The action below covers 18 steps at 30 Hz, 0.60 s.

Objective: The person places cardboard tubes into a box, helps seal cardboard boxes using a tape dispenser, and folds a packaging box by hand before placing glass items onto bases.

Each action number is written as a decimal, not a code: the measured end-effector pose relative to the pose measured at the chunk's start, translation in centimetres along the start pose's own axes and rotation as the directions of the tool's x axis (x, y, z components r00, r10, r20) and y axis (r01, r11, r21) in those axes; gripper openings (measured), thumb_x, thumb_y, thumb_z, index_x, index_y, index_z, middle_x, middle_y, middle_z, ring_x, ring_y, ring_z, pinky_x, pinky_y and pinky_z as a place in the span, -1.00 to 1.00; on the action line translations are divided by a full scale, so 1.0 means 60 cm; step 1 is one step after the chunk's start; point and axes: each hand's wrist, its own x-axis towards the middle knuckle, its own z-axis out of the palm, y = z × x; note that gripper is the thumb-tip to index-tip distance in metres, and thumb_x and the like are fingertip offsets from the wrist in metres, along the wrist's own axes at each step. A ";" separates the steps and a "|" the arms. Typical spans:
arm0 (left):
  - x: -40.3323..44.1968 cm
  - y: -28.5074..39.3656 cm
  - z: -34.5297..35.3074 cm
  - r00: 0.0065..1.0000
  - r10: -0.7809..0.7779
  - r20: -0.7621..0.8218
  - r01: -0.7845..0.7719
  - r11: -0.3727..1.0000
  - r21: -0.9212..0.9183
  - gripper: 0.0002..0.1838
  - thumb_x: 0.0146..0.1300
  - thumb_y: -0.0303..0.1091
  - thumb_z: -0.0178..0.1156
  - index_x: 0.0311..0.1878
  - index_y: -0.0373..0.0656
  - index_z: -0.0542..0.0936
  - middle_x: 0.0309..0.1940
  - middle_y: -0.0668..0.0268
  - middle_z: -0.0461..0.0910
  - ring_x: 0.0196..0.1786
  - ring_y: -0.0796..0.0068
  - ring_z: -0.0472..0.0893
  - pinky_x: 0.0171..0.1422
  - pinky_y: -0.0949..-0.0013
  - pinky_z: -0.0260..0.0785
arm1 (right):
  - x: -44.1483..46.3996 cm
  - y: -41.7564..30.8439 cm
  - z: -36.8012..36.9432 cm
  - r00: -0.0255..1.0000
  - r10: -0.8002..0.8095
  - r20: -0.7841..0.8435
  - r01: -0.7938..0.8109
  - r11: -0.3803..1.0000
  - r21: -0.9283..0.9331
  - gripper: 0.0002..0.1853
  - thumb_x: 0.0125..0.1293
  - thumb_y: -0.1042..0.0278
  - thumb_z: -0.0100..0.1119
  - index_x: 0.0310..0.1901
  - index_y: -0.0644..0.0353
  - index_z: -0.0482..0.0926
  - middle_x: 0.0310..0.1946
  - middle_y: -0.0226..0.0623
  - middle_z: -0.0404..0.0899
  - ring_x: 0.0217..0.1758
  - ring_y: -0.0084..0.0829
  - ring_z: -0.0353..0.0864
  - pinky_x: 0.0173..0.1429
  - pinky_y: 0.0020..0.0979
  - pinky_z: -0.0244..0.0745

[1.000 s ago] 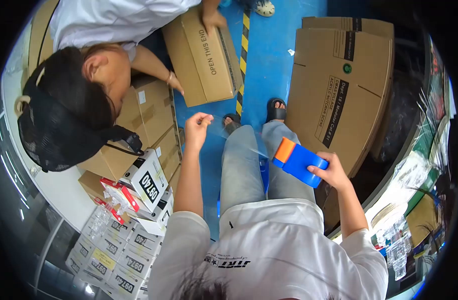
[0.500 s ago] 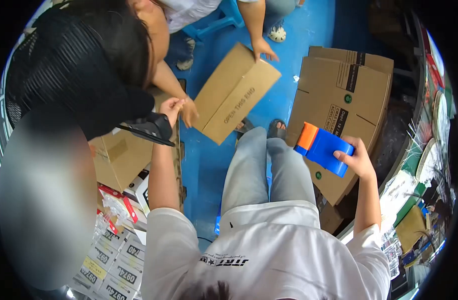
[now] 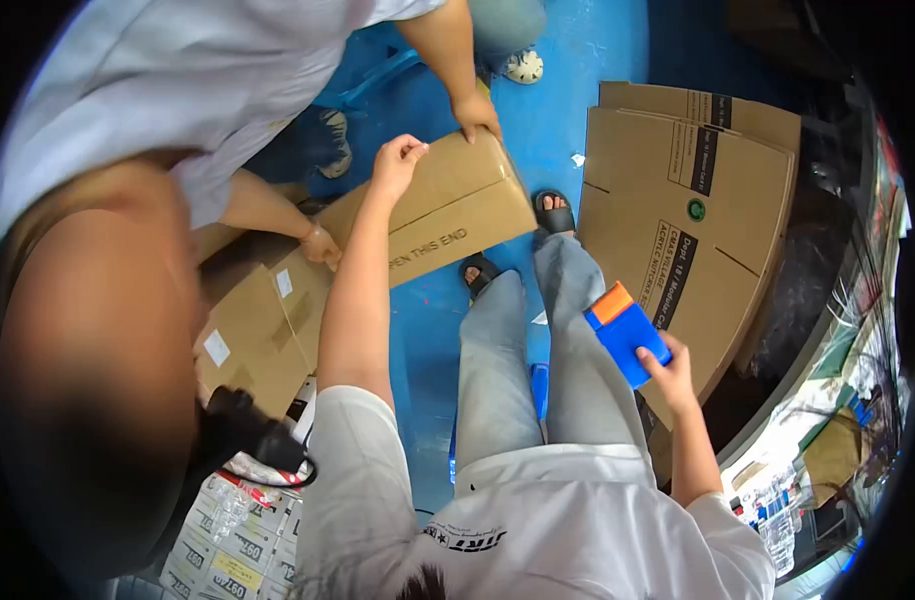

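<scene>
My right hand [image 3: 675, 368] is closed around the rear of a blue tape dispenser [image 3: 633, 340] with an orange end [image 3: 612, 303], above my right leg. Stretched forward, my left hand [image 3: 398, 168] has its fingers pinched together; whether anything small is between them is hidden. Just beyond it lies a long closed carton [image 3: 456, 185] printed with "OPEN THIS END", partly covered by my forearm. Another person's hand [image 3: 476, 115] grips the carton's far edge, and that person's other hand [image 3: 321, 246] is at its left end.
Large flattened cartons [image 3: 723, 200] lean at the right. A brown box [image 3: 268, 310] with white labels stands at the left, above white printed boxes [image 3: 240, 550]. The other person leans in close from the left. Plastic-wrapped goods [image 3: 778, 515] line the right edge.
My left hand has moved forward and right, over the carton. The tape dispenser has come lower, nearer my leg. The other person has shifted, and the carton has tilted flatter and moved slightly left.
</scene>
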 end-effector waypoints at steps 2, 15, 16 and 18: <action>0.040 -0.009 -0.002 0.997 0.079 -0.008 -0.079 0.996 0.031 -0.83 0.25 -0.32 0.18 -0.33 -0.24 0.60 -0.50 0.44 0.54 -0.40 0.68 0.44 -0.25 0.55 0.29 | 0.014 0.011 0.016 1.000 -0.025 0.000 0.025 0.999 0.028 -0.65 0.11 0.15 0.35 -0.38 0.34 0.55 -0.51 -0.37 0.51 -0.41 -0.61 0.44 -0.34 -0.50 0.37; 0.153 -0.007 0.078 0.945 0.090 0.314 -0.139 0.981 0.139 -0.81 0.18 -0.33 0.23 -0.32 -0.29 0.59 -0.56 0.32 0.55 -0.46 0.58 0.45 -0.32 0.44 0.31 | -0.049 0.044 0.142 0.973 0.228 -0.044 -0.206 0.935 0.287 -0.68 0.04 0.24 0.39 -0.39 0.34 0.53 -0.52 -0.25 0.50 -0.44 -0.50 0.48 -0.31 -0.45 0.40; 0.162 -0.002 0.094 0.942 0.097 0.321 -0.147 0.980 0.136 -0.79 0.19 -0.31 0.22 -0.28 -0.29 0.59 -0.50 0.30 0.57 -0.40 0.55 0.48 -0.26 0.41 0.33 | -0.055 0.047 0.162 0.972 0.228 -0.060 -0.200 0.933 0.301 -0.68 0.04 0.24 0.39 -0.39 0.34 0.53 -0.52 -0.25 0.50 -0.44 -0.50 0.48 -0.31 -0.45 0.40; 0.222 -0.018 0.121 0.931 0.129 0.341 -0.182 0.975 0.128 -0.77 0.19 -0.30 0.21 -0.24 -0.30 0.58 -0.45 0.29 0.58 -0.35 0.53 0.51 -0.20 0.38 0.35 | -0.057 0.063 0.218 0.970 0.140 -0.198 -0.069 0.942 0.328 -0.73 0.09 0.26 0.34 -0.41 0.31 0.51 -0.58 -0.38 0.46 -0.49 -0.63 0.39 -0.38 -0.51 0.35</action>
